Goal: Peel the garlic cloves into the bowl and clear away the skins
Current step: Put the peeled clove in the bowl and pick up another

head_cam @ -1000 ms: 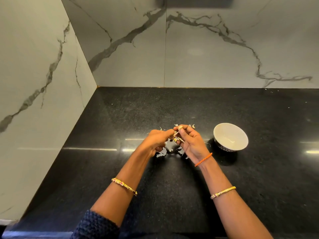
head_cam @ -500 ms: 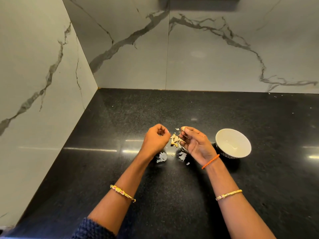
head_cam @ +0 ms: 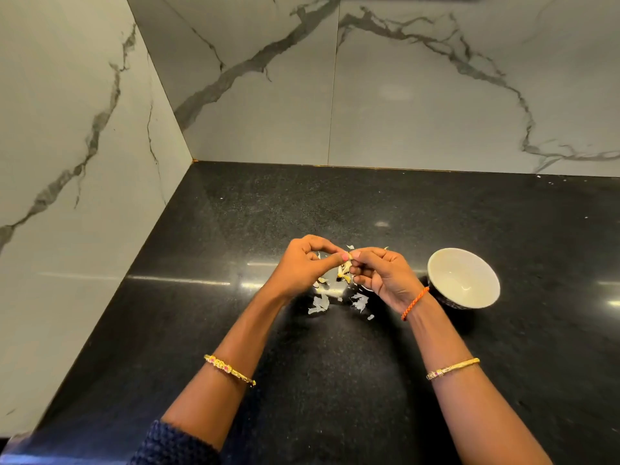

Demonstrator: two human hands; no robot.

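At the centre of the frame, the left hand and right hand pinch one garlic clove together, left of the bowl, above scattered skins.

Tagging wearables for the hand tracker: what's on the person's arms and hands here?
Both hands are bare, no gloves. The left hand has a gold bangle with pink stones on the forearm and a dark blue knitted sleeve pushed up near the elbow. The right hand has an orange braided thread at the wrist and a gold bangle further up the forearm. No right sleeve in view.
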